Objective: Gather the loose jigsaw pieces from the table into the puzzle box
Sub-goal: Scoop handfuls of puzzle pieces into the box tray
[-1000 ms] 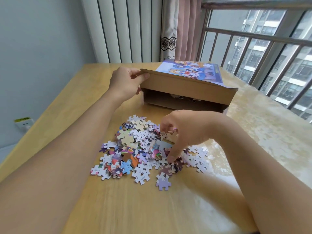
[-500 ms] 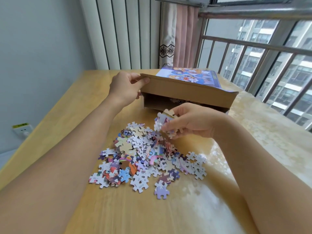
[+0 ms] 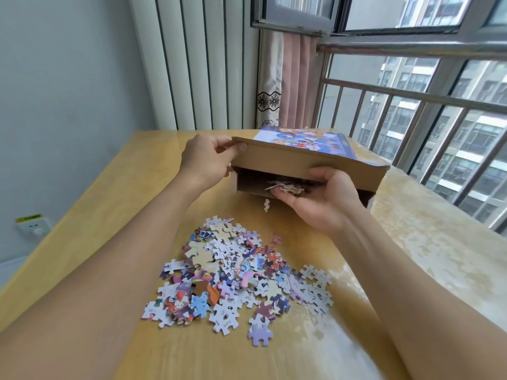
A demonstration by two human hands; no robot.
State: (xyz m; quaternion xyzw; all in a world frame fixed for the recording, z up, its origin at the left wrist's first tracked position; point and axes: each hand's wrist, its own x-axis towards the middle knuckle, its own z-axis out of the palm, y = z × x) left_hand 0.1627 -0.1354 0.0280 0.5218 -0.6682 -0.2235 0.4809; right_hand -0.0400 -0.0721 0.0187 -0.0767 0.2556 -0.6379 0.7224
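The brown cardboard puzzle box [image 3: 288, 160] lies at the far middle of the table with its printed lid up and its open end toward me. My left hand [image 3: 204, 160] grips the box's left corner, thumb on top of the raised flap. My right hand [image 3: 315, 200] is palm up at the opening, its cupped fingers holding a small bunch of jigsaw pieces [image 3: 284, 186] just inside the mouth. One single piece [image 3: 266, 205] is in the air below the opening. A loose pile of jigsaw pieces [image 3: 236, 275] lies on the table between my forearms.
The wooden table [image 3: 131, 193] has a glossy, patchy area on its right side. Behind it stand a white radiator, a pink curtain and a window with a metal railing. A wall socket sits low on the left.
My right hand picked up a bunch of pieces from the pile and carried it forward to the box's opening. My left hand stays on the box. One piece has dropped from the bunch.
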